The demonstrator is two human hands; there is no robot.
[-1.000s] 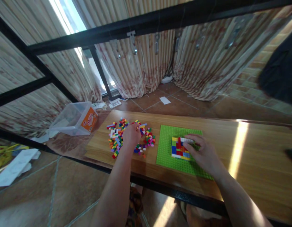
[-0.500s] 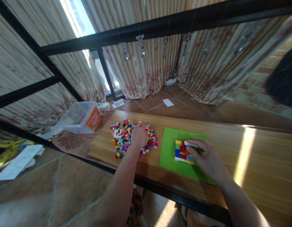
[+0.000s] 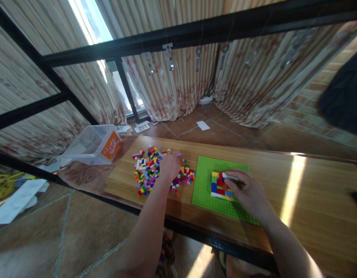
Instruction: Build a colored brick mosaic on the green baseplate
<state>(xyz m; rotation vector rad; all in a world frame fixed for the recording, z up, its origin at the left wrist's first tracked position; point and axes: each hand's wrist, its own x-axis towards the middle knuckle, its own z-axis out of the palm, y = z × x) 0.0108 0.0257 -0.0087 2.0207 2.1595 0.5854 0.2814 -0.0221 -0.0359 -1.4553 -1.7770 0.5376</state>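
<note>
While bending the left hand (image 3: pixel 170 165) down into a loose heap of small multicoloured plastic bricks (image 3: pixel 146 175), hides those fingers from view; cannot tell whether spread or pinching a brick. With the right hand (image 3: pixel 248 191), curves thumb and fingers over the far right part of a low rectangular block of red, blue, yellow and white bricks (image 3: pixel 220 190); cannot tell whether pinching or merely resting. Seats that block on a square, studded, bright green plastic baseplate (image 3: pixel 203 195), just right of the heap.

Compared with half a second ago, shows the heap fanned closer to the baseplate's left edge, with one small brick (image 3: pixel 184 160) apart on the far side; suggests rummaging on the left and steadying on the right, with the block looking unaltered.

Leaves barely a strip between heap and baseplate, so allows little sideways play there. Drops off near the baseplate's closest corner, at the brown wooden tabletop (image 3: pixel 325 193)'s front edge. Opens more widely rightward, past a stripe of sunlight (image 3: pixel 294 185).
</note>
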